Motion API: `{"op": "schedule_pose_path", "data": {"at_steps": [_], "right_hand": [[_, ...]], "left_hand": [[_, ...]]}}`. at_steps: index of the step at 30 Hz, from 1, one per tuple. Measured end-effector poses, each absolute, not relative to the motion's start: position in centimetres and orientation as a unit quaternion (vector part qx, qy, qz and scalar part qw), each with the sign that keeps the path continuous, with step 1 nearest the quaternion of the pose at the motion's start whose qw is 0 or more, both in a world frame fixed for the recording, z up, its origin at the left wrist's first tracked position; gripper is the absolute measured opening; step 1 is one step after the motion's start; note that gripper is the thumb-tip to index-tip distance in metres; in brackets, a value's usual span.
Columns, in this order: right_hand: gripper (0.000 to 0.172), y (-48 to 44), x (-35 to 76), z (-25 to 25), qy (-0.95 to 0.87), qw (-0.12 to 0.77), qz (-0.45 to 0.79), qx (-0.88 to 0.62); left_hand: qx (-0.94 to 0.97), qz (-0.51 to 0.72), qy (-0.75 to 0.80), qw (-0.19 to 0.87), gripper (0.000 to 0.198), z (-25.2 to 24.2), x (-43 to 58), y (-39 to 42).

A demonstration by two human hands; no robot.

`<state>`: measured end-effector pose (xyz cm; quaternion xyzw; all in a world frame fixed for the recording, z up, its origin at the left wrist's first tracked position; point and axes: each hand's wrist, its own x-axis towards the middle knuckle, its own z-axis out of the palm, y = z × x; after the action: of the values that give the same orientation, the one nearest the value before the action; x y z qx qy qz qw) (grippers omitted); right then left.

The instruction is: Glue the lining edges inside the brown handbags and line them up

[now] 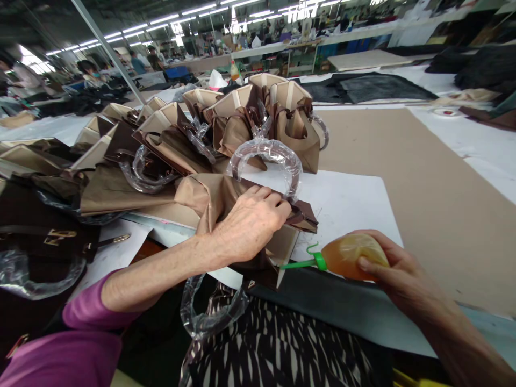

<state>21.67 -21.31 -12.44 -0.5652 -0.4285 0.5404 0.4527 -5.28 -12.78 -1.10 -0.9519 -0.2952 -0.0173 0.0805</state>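
Observation:
A brown handbag (209, 196) lies on its side at the near edge of the table, its handle (274, 156) wrapped in clear plastic. My left hand (248, 223) presses down on the bag, fingers curled over its dark brown edge. My right hand (397, 263) grips an amber squeeze bottle (349, 255) with a green nozzle (300, 263). The nozzle points left at the bag's lower corner, close under my left hand.
Several more brown handbags (242, 115) with plastic-wrapped handles stand in a row behind. A white sheet (346, 201) and brown board (423, 188) cover the table. A dark bag (36, 242) lies at left. Other people (86, 70) work far back.

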Motion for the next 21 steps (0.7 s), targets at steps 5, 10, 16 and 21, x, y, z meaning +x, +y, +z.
{"op": "schedule_pose_path", "data": {"at_steps": [5,10,16,21], "right_hand": [[0.047,-22.1,21.0,-11.8,-0.441,0.455,0.537,-0.557],[0.042,-23.1,20.6,-11.4,-0.441,0.451,0.556,-0.542],[0.039,-24.3,20.3,-12.0,-0.402,0.466,0.585,-0.528],[0.035,-24.9,19.6,-11.3,-0.321,0.502,0.602,-0.531]], "left_hand": [[-0.953,-0.02,-0.293,0.082,0.007,-1.1,-5.3,-12.8],[-0.951,-0.01,-0.299,0.082,0.009,-1.2,-5.2,-12.8],[-0.953,-0.025,-0.29,0.088,0.005,-1.3,-5.5,-12.7],[-0.953,-0.025,-0.291,0.081,0.005,-1.2,-5.5,-12.6]]}}
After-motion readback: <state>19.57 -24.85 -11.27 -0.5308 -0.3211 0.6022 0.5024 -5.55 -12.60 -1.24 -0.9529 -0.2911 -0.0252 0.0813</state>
